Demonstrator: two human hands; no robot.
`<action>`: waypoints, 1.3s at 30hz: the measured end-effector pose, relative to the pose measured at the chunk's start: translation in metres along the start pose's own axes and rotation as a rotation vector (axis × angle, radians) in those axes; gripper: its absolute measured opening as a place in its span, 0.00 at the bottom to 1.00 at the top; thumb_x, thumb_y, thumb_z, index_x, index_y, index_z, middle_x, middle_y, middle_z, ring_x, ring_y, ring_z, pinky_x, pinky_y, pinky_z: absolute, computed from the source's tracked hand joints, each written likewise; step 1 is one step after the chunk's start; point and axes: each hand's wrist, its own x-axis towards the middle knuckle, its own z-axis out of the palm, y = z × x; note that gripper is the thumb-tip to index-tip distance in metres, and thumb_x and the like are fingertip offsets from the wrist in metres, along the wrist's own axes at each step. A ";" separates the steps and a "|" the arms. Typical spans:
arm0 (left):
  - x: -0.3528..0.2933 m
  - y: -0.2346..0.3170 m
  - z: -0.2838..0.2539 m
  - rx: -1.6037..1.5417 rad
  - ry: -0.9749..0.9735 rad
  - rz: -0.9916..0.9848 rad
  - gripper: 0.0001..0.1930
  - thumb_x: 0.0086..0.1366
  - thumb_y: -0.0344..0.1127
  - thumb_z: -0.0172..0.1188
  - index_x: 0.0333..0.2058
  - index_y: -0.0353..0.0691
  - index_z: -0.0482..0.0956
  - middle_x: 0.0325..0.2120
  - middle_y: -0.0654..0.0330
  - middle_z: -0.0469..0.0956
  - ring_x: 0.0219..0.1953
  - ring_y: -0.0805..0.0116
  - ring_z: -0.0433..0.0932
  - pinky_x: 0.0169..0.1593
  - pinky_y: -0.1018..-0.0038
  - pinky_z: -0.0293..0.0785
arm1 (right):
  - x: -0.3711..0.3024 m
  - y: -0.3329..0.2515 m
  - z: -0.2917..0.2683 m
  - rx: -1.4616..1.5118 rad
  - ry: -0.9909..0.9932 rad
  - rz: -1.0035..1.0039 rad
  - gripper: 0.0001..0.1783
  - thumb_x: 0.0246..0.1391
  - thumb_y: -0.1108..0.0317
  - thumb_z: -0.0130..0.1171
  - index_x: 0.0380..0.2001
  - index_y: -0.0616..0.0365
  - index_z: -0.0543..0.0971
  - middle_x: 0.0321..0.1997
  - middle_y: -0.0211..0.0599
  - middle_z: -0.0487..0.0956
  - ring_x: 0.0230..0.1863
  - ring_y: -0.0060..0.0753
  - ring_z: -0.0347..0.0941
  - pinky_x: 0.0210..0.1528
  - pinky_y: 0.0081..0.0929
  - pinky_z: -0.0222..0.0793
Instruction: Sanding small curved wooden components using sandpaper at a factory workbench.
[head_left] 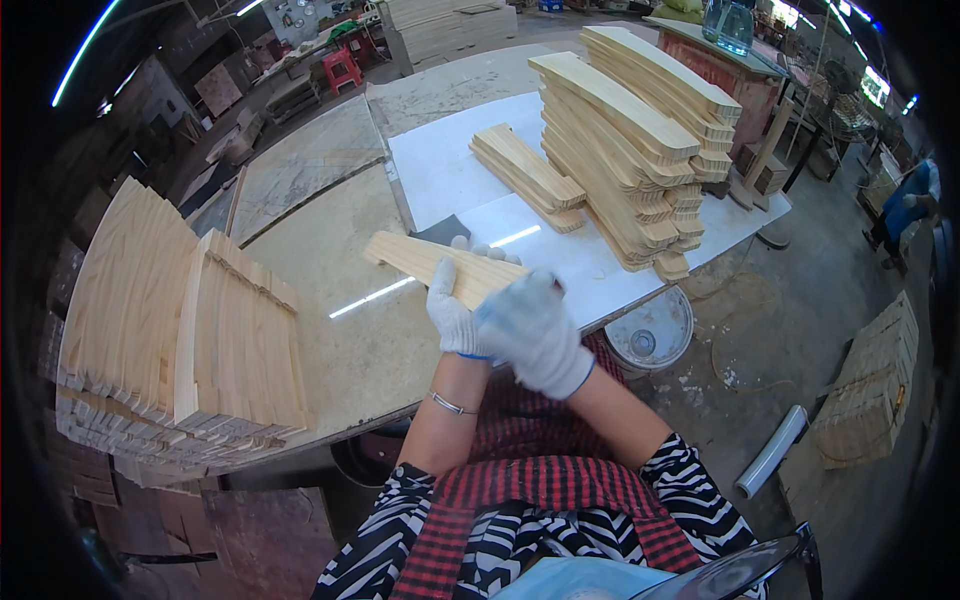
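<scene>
Pale wooden board (412, 254), one, one left hand (455, 312), grip clamped on it, one right hand (536, 335), grip unclear

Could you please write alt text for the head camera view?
A person's gloved left hand grips a pale wooden board above a worktable, the blurred gloved right hand hiding the board's right end. Stacks of wooden pieces stand on both sides.
</scene>
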 end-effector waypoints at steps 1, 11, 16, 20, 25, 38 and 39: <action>-0.006 0.000 0.005 0.089 0.030 0.066 0.20 0.71 0.43 0.50 0.56 0.41 0.62 0.38 0.51 0.74 0.43 0.53 0.75 0.53 0.49 0.74 | -0.002 0.025 -0.003 -0.065 -0.066 0.152 0.15 0.46 0.67 0.57 0.41 0.49 0.78 0.43 0.39 0.79 0.46 0.40 0.76 0.48 0.44 0.68; -0.030 0.048 0.005 0.487 0.028 0.173 0.20 0.74 0.46 0.47 0.57 0.39 0.68 0.38 0.49 0.78 0.41 0.54 0.79 0.50 0.54 0.78 | -0.031 0.047 0.015 -0.089 -0.185 0.249 0.26 0.43 0.74 0.58 0.50 0.58 0.76 0.47 0.50 0.77 0.53 0.56 0.72 0.61 0.52 0.62; -0.036 0.112 -0.007 0.895 0.072 0.223 0.31 0.74 0.59 0.42 0.45 0.31 0.76 0.34 0.52 0.79 0.38 0.58 0.80 0.45 0.61 0.78 | -0.047 0.067 0.040 0.101 -0.261 0.309 0.29 0.44 0.80 0.56 0.55 0.58 0.75 0.54 0.54 0.77 0.60 0.60 0.69 0.66 0.50 0.62; -0.046 0.122 0.000 0.892 0.000 0.251 0.35 0.74 0.63 0.38 0.44 0.31 0.77 0.34 0.52 0.80 0.37 0.59 0.80 0.44 0.63 0.78 | -0.054 0.076 0.056 0.066 -0.432 0.349 0.29 0.45 0.80 0.56 0.55 0.56 0.76 0.54 0.51 0.78 0.60 0.57 0.69 0.67 0.49 0.61; -0.046 0.126 -0.007 0.898 0.019 0.313 0.32 0.74 0.61 0.40 0.43 0.33 0.77 0.35 0.53 0.79 0.37 0.62 0.79 0.44 0.65 0.77 | -0.056 0.076 0.052 0.112 -0.383 0.335 0.27 0.47 0.78 0.57 0.54 0.55 0.77 0.53 0.50 0.79 0.60 0.56 0.70 0.67 0.49 0.61; -0.062 0.194 0.126 2.674 0.458 0.677 0.40 0.60 0.56 0.63 0.69 0.52 0.62 0.46 0.43 0.75 0.50 0.46 0.77 0.53 0.60 0.74 | -0.056 0.074 0.054 0.144 -0.289 0.284 0.24 0.47 0.77 0.58 0.51 0.59 0.78 0.50 0.51 0.79 0.55 0.57 0.73 0.61 0.48 0.65; -0.064 0.195 0.146 2.781 0.493 0.662 0.39 0.60 0.57 0.62 0.68 0.53 0.63 0.46 0.43 0.75 0.49 0.45 0.77 0.53 0.58 0.74 | -0.054 0.073 0.051 0.141 -0.294 0.288 0.24 0.47 0.77 0.58 0.51 0.59 0.78 0.50 0.52 0.79 0.55 0.57 0.73 0.61 0.48 0.65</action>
